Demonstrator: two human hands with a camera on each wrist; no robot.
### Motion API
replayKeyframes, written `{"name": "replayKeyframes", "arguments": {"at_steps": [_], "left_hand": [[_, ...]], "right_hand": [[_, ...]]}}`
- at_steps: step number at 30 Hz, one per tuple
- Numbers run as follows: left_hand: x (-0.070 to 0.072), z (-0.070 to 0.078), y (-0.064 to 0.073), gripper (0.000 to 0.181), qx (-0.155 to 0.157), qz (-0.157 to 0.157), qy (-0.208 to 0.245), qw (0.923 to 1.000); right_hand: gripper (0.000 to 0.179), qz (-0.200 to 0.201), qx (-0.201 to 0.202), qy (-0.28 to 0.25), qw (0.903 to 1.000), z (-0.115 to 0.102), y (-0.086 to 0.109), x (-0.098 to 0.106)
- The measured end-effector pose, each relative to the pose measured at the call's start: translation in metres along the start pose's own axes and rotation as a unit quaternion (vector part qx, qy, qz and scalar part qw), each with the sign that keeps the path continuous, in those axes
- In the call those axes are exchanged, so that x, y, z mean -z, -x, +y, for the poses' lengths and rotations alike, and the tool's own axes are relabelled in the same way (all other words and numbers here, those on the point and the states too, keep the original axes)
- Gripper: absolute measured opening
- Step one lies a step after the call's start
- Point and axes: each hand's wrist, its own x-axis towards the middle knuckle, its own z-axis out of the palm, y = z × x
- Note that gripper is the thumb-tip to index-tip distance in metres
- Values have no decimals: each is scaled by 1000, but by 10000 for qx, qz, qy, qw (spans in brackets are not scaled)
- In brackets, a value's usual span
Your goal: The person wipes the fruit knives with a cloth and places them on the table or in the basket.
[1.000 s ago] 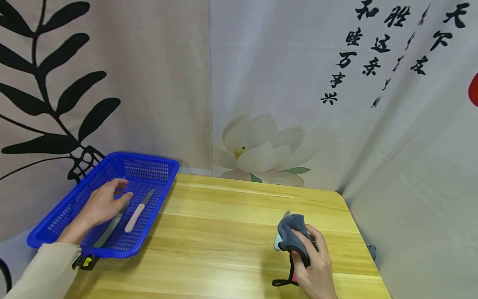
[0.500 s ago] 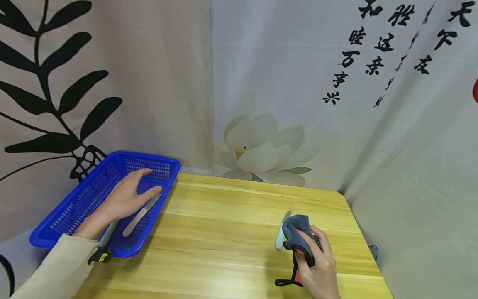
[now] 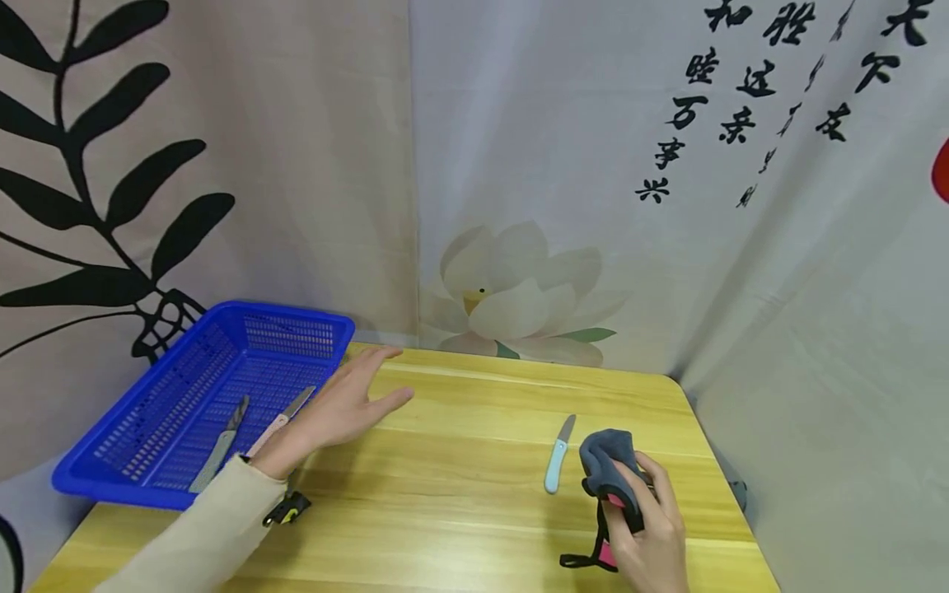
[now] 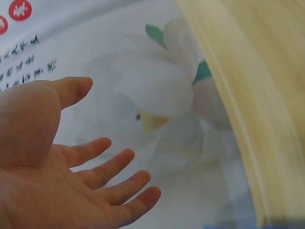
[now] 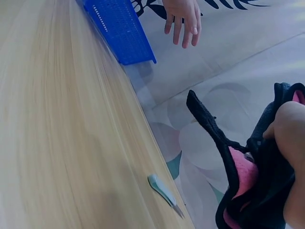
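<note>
My left hand (image 3: 337,412) is raised over the right side of the blue basket (image 3: 296,311), fingers extended and holding nothing; the left wrist view shows its bare palm (image 4: 43,195). In my right hand (image 3: 652,527) I grip a grey-blue cloth item (image 3: 604,453) with black edging, a pink lining (image 5: 244,171) and a black strap (image 5: 205,117). Left of it, a small knife (image 3: 556,465) with a light blue handle lies on the table. Inside the basket lie a knife (image 3: 215,457) with a grey-green handle and another knife (image 3: 296,403) with a pale pink handle, partly hidden by my left forearm.
The wooden table (image 3: 445,502) ends at a printed fabric backdrop (image 3: 334,165) behind and to the right. The basket stands at the table's left edge. A black wrist strap (image 3: 287,508) sits at my left cuff.
My left hand has moved right, from inside the basket to above its right edge, uncovering the grey-green knife. The right hand has shifted slightly right with the cloth item, exposing more of the blue knife.
</note>
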Motion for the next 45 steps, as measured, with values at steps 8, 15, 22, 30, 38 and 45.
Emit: {"name": "replayKeyframes", "arguments": {"at_steps": [8,15,22,30,38,45], "left_hand": [[-61,24,-10,70,-102,-375,517,9979],[-122,47,-16,65,-405,-723,901,9925],[-178,69,-25,63,-629,-970,419,9924],[-225,98,-45,62,-667,-900,-454,9927],[-263,115,-56,68,-672,-650,-1473,9847],[-288,118,-57,85,-721,-301,-2897,9539]], "right_hand": [[58,117,-444,154,9988,7,1,9],[51,292,-1029,421,9934,12,2,17],[49,436,-1262,484,9899,11,3,18],[50,524,-1300,538,9887,12,4,19],[51,522,-1347,582,9878,13,6,18],[52,520,-1378,641,9870,13,8,16]]}}
